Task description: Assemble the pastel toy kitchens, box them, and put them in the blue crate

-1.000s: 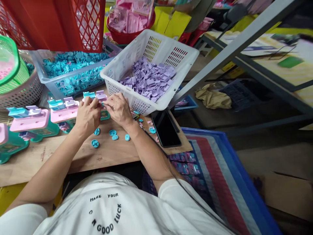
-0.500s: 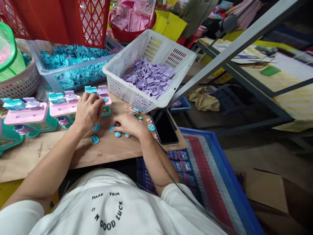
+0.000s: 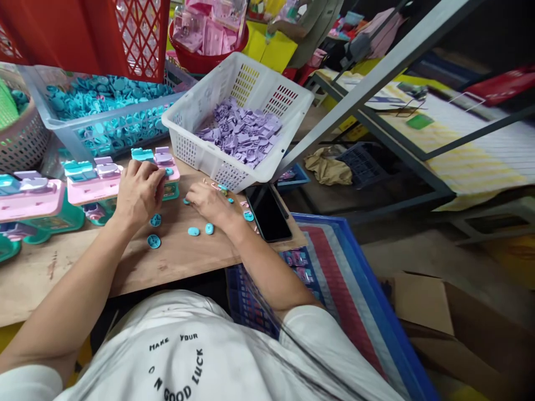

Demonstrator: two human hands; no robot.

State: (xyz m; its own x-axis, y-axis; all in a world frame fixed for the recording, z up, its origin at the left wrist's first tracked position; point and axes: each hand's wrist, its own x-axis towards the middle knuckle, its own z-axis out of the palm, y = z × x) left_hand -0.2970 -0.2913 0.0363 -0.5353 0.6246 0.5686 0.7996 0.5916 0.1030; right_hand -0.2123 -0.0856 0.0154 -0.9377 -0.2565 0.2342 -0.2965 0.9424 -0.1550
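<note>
Pink-and-teal toy (image 3: 172, 179) stands on the desk (image 3: 175, 250) under the left hand (image 3: 140, 192), whose grip is partly hidden. The right hand (image 3: 211, 205), apart from the left, has come closer to the toy, pinching a blue disc (image 3: 186, 201) that lay farther from it a moment ago. Two blue ovals (image 3: 193, 231) remain on the toy's near side

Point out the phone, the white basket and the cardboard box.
Phone (image 3: 270, 214): head view, middle of its dark screen.
White basket (image 3: 261, 88): head view, inner side of the far wall, between the slotted panels.
Cardboard box (image 3: 423, 303): head view, on its raised flap.
</note>
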